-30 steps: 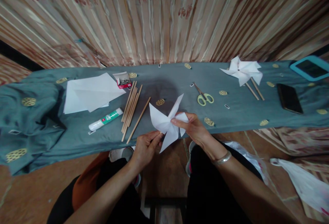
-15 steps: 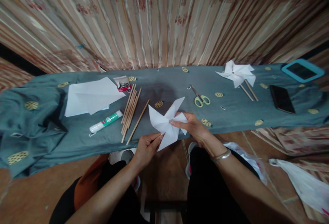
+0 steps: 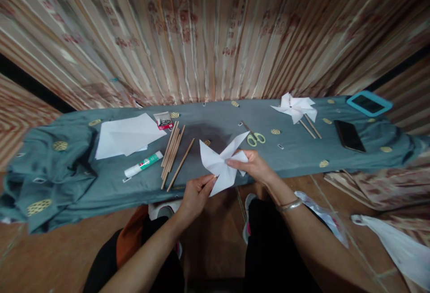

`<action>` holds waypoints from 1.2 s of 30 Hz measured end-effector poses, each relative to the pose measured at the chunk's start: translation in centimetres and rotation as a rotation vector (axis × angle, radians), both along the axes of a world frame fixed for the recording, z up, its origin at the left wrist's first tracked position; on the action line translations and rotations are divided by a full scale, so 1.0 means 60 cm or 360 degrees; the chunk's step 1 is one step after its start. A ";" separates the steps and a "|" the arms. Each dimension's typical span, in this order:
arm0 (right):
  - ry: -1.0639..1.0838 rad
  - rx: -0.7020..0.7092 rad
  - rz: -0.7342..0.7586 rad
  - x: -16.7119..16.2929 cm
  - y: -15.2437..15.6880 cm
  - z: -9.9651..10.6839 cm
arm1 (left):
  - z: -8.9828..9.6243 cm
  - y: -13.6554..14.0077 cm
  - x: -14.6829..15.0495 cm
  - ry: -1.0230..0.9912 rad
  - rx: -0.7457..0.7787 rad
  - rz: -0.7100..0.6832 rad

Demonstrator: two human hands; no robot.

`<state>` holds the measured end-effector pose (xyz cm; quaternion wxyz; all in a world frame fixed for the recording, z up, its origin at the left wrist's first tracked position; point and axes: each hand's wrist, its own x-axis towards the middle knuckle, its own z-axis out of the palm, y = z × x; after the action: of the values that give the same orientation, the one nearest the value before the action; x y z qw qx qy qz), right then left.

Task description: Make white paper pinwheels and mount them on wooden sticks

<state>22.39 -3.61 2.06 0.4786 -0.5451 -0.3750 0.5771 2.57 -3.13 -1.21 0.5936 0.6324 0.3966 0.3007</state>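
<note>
A white paper pinwheel [image 3: 219, 165] is held up between my two hands at the front edge of the table. My left hand [image 3: 197, 192] pinches its lower left side between thumb and fingers. On the other side, my right hand [image 3: 252, 165] grips the pinwheel with the thumb pressed near its centre and the fingers behind. Just beyond it lie green-handled scissors [image 3: 255, 138], their blades partly behind a paper tip. A single wooden stick [image 3: 180, 165] lies left of the pinwheel, beside a bundle of several sticks [image 3: 172, 152].
White paper sheets [image 3: 126, 135], a glue stick [image 3: 144, 164] and a red box of small metal pieces [image 3: 163, 121] are at left. Pinwheels with sticks [image 3: 297, 107], a black phone [image 3: 349, 136] and a blue-framed tablet [image 3: 369, 103] lie at right on the green cloth [image 3: 221, 116].
The camera view has shifted, so the table sits slightly lower and its right side further left. Both hands keep hold of the pinwheel, with little change in their grip.
</note>
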 end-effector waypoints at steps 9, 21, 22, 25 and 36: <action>0.0145 0.0041 -0.0091 -0.013 0.020 0.019 | 0.004 0.017 0.018 -0.0183 -0.0209 0.0121; 0.0162 -0.0068 -0.0186 -0.030 0.023 0.002 | 0.015 0.016 0.003 -0.0209 -0.0578 0.0073; 0.0158 -0.0075 -0.0202 -0.032 0.022 0.002 | 0.012 0.015 0.002 -0.0218 -0.0617 0.0067; 0.0143 -0.0098 -0.0235 -0.037 0.020 0.003 | 0.006 0.014 0.001 -0.0234 -0.0716 0.0068; 0.0075 -0.0147 -0.0253 -0.036 0.018 -0.006 | -0.008 -0.003 -0.002 -0.0231 -0.0707 -0.0113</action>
<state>20.21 -2.52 1.71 0.5060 -0.5808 -0.2922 0.5668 2.47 -3.32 -1.69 0.7555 0.4765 0.3867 0.2296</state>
